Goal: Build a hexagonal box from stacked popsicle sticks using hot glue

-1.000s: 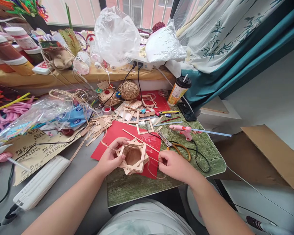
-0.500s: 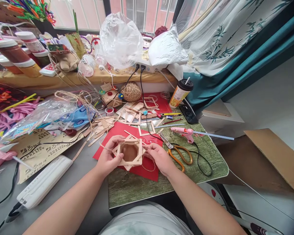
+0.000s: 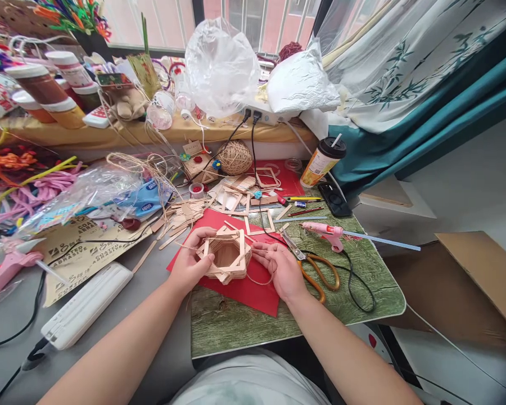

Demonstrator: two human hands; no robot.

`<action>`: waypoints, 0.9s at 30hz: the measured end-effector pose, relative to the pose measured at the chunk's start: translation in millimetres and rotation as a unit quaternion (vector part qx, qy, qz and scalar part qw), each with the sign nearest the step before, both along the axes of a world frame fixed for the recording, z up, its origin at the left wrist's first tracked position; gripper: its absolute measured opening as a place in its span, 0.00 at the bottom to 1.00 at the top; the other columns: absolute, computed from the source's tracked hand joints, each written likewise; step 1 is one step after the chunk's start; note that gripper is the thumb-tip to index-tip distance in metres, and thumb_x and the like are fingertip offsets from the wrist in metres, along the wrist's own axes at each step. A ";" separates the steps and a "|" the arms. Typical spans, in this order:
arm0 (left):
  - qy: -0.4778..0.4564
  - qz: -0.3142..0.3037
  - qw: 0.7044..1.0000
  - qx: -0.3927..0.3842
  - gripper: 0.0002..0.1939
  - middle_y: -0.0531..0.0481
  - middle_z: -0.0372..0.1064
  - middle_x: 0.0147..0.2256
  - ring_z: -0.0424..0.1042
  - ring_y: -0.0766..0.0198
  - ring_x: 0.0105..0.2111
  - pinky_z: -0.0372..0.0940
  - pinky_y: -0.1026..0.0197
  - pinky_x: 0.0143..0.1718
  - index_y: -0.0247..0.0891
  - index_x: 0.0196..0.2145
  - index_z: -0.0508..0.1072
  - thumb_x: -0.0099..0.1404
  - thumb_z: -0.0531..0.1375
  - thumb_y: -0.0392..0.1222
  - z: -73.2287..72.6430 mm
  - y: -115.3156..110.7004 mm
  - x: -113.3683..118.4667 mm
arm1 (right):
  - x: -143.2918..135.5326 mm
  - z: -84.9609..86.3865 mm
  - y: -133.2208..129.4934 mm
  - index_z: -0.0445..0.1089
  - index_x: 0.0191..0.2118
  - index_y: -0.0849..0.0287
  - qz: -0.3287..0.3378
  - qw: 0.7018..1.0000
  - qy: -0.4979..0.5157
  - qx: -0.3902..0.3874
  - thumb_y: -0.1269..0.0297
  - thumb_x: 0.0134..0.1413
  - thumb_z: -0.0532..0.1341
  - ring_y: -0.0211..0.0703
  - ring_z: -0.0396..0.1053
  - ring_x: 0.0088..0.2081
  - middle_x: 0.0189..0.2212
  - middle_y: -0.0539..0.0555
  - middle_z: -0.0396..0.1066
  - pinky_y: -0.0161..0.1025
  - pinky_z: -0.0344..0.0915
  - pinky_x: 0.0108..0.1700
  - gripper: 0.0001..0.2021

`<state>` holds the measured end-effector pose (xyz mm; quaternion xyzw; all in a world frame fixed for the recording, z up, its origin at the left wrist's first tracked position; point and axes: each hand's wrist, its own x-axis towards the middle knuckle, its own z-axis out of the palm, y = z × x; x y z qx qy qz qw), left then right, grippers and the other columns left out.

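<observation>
A hollow box of stacked craft sticks (image 3: 227, 273), each layer turned against the one below, sits tilted over the red sheet (image 3: 253, 295). My left hand (image 3: 193, 260) grips its left side, thumb on the top rim and fingers behind. On the right, my right hand (image 3: 280, 267) is palm up beside the box, its fingertips by the right corner. A thin loop of twine (image 3: 259, 282) runs from the box to these curled fingers, which seem to hold it; the exact grip is partly hidden. Twine also trails from the left side.
Right of my hand lie orange-handled scissors (image 3: 320, 273) and a pink glue gun (image 3: 326, 230) with its cord. Behind are stick frames (image 3: 259, 222), a twine ball (image 3: 235, 157), a cup (image 3: 322, 160) and a phone (image 3: 335, 199). A white power strip (image 3: 86, 306) lies left.
The box has tilted so more of its layered front wall shows. My right fingers have eased away from its corner and turned palm up. The view has shifted slightly left.
</observation>
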<state>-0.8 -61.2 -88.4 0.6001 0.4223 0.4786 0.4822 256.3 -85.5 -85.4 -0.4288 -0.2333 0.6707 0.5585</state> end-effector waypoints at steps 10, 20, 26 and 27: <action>-0.004 -0.020 0.998 -0.058 0.25 0.41 0.66 0.63 0.70 0.48 0.60 0.67 0.52 0.57 0.44 0.59 0.68 0.68 0.67 0.52 -4.0 -4.2 2.0 | -2.6 -5.1 0.2 0.60 0.32 0.51 0.043 0.999 0.026 0.008 0.60 0.55 0.65 0.54 0.80 0.54 0.47 0.55 0.83 0.57 0.72 0.63 0.11; -0.004 -0.036 0.999 -0.013 0.26 0.41 0.68 0.59 0.71 0.49 0.58 0.67 0.53 0.56 0.43 0.59 0.68 0.69 0.67 0.52 0.0 -6.5 3.7 | 20.1 -2.6 8.3 0.66 0.36 0.53 0.100 0.964 -0.244 0.032 0.52 0.52 0.73 0.44 0.77 0.36 0.34 0.50 0.77 0.44 0.76 0.46 0.17; -0.005 -0.046 0.999 -0.012 0.29 0.41 0.67 0.61 0.69 0.47 0.62 0.66 0.51 0.60 0.44 0.63 0.65 0.69 0.67 0.51 0.4 -8.4 3.8 | 31.4 7.5 12.0 0.74 0.45 0.55 0.164 0.930 -0.326 0.037 0.54 0.61 0.66 0.40 0.71 0.29 0.35 0.51 0.78 0.40 0.69 0.36 0.12; -0.003 -0.048 0.999 -0.011 0.29 0.40 0.67 0.61 0.69 0.47 0.62 0.66 0.51 0.61 0.44 0.63 0.65 0.69 0.67 0.51 0.1 -8.3 3.6 | 32.6 9.9 13.4 0.76 0.48 0.55 0.185 0.910 -0.366 0.059 0.55 0.63 0.65 0.43 0.74 0.33 0.39 0.53 0.80 0.42 0.70 0.39 0.12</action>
